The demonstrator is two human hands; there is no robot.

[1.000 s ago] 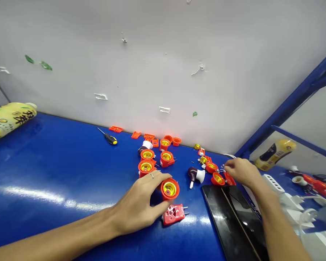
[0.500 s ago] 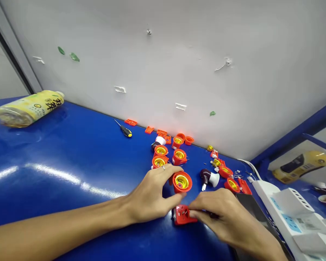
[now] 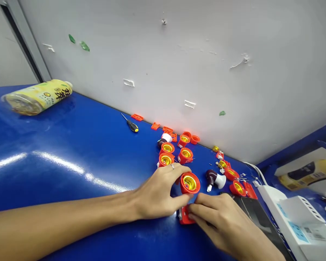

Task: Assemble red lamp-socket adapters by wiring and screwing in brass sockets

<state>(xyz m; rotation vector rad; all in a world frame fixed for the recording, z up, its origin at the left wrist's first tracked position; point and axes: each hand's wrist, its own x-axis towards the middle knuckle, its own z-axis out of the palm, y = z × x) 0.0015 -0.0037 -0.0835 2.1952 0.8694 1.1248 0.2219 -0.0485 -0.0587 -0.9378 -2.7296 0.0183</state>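
Low and right of centre on the blue workbench (image 3: 57, 181), I am watching two hands working close together. My left hand (image 3: 157, 194) is curving around the side of an orange lamp holder (image 3: 189, 183), fingers half closed, with its brass-threaded mouth facing up. My right hand (image 3: 217, 224) is reaching in from the lower right, fingers pressing close together on a red plug base (image 3: 185, 216), which is mostly hidden and is sitting just below the lamp holder. Up and to the left, more orange lamp holders (image 3: 167, 159) are crowding together near the wall, with small orange parts (image 3: 154, 126) scattered along its foot. A screwdriver (image 3: 132, 125) with a black and yellow handle is lying left of them, and a yellow bottle (image 3: 38, 97) is resting on its side at the upper left of the frame. To the right, a white and dark bulb socket (image 3: 216, 180) is lying beside my right hand, above a black tablet (image 3: 256, 217) and a white power strip (image 3: 271, 203).
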